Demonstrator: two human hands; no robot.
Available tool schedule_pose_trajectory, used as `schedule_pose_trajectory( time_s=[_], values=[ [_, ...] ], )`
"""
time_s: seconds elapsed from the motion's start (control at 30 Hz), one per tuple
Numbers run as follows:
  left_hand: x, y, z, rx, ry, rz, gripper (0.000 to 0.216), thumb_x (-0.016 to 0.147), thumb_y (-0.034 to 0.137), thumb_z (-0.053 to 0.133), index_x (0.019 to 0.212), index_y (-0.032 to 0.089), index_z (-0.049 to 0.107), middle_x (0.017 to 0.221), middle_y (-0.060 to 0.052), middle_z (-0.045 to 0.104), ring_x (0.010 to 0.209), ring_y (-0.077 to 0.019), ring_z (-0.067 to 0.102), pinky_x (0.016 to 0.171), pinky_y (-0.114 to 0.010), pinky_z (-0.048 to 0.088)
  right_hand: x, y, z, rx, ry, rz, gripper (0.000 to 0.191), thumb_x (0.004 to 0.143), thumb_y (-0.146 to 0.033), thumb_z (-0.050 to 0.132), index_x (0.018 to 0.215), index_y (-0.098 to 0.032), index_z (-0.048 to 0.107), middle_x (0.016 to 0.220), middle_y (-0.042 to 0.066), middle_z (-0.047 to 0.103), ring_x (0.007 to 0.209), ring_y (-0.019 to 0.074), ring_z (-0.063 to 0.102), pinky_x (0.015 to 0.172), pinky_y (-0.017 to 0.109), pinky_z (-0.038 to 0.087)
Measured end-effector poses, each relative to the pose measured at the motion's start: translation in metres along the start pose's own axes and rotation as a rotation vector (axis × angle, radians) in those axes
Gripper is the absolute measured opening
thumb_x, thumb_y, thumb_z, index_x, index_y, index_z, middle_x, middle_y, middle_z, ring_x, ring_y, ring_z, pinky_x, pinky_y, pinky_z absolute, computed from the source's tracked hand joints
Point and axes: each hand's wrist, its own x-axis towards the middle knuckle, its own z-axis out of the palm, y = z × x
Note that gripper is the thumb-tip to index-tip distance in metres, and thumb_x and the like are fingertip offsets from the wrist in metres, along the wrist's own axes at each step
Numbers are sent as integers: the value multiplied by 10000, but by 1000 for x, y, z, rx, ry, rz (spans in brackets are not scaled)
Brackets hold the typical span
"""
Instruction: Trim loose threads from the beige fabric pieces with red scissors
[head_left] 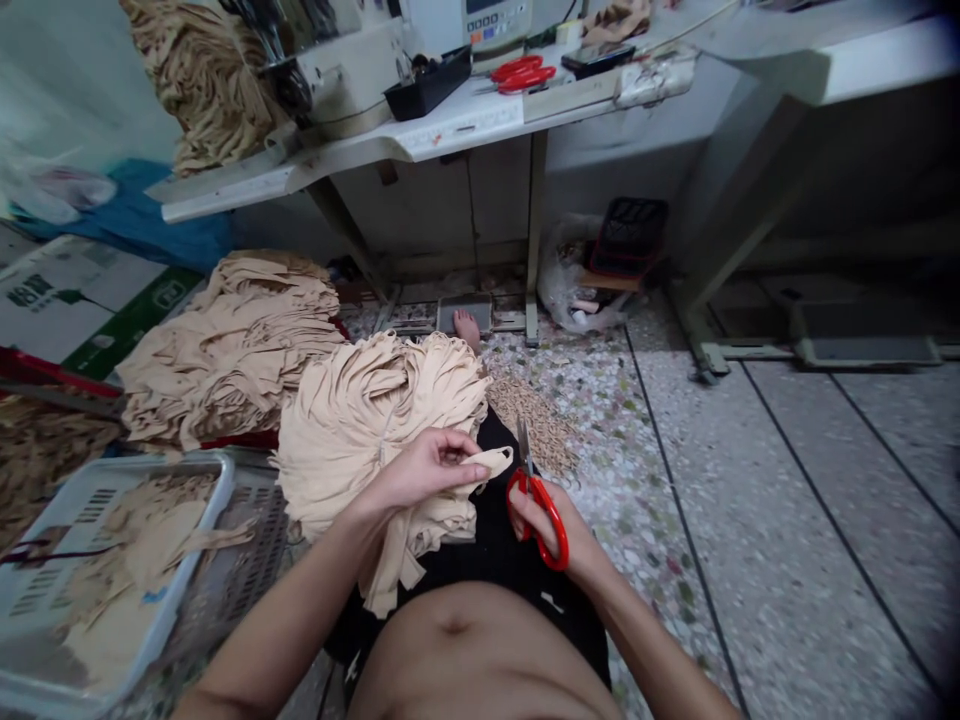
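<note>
A looped end of beige fabric strip (495,460) is pinched between the thumb and fingers of my left hand (431,465). My right hand (559,520) grips red-handled scissors (556,535), thumb and fingers through the handles. The narrow blades point upward just right of the fabric loop, apart from it. A large bundle of beige fabric strips (352,400) rests on my lap at the left, with some strips hanging below my left wrist. Between the hands, black cloth covers my leg.
Small beige scraps (536,420) lie piled on the speckled floor. A white basket (225,480) with fabric pieces stands at left, near another fabric heap (232,340). Ahead is a sewing table (480,130) holding a second red scissors (525,75) and a black tray (427,90).
</note>
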Motion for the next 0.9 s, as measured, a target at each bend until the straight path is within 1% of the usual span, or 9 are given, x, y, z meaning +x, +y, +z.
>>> schedule_pose_trajectory(
  time_s=[0.1,0.2,0.27,0.33,0.43,0.53,0.7,0.8,0.9],
  values=[
    [-1,-6,3,19,65,-2,349,786,417,830,921,102,763,770,-29,672,632,-91,526,577,-192,369,-9,0,-5,-48,-66,-18,478,982,-659,490,833,-209,557,710,15,591,674,183,570,660,298,447],
    [-4,-9,2,15,126,4,378,803,455,810,945,105,787,769,-38,688,638,-105,531,577,-202,376,-19,0,-8,-167,-156,-10,486,1009,-653,421,863,-214,570,792,30,626,740,195,592,701,300,463],
    [-5,-10,1,-7,148,10,408,806,471,804,988,107,794,814,-60,715,682,-126,567,615,-215,407,-23,0,-7,-267,-185,-11,449,1009,-622,457,854,-215,567,797,15,623,730,183,574,683,285,450],
    [-6,-10,1,-34,151,11,410,791,466,818,985,105,796,842,-74,728,707,-133,583,640,-219,416,-25,0,-6,-344,-182,-25,396,990,-578,534,836,-214,559,761,-11,594,688,163,534,641,266,423],
    [-5,-10,3,-71,131,-25,386,738,443,862,900,101,788,785,-56,707,645,-104,539,585,-201,367,-22,0,-5,-398,-154,-50,358,969,-535,593,820,-212,557,714,-32,548,650,148,494,601,251,390],
    [-5,-9,4,-83,68,-75,386,715,442,872,845,91,779,704,-29,652,578,-80,461,522,-195,296,-19,-1,-5,-415,-155,-55,350,967,-525,602,827,-208,556,712,-38,535,652,143,492,603,244,376],
    [-4,-13,1,-65,-45,-98,384,745,441,854,830,77,768,645,-5,566,564,-71,394,504,-194,249,-14,5,-4,-352,-133,-8,441,940,-574,619,748,-202,480,671,-51,444,623,121,408,565,231,327],
    [-3,-17,-1,-56,-62,-91,379,765,439,842,843,76,763,640,1,559,562,-66,388,510,-193,242,-13,13,-4,-288,-109,26,482,928,-604,618,723,-203,445,664,-52,405,612,115,368,543,229,302],
    [-2,-19,-1,-71,-19,-93,393,763,448,843,879,81,763,668,-5,590,565,-68,414,518,-191,263,-14,14,-3,-259,-117,30,485,927,-607,621,734,-203,436,682,-49,411,625,114,358,548,230,301]
  ],
)
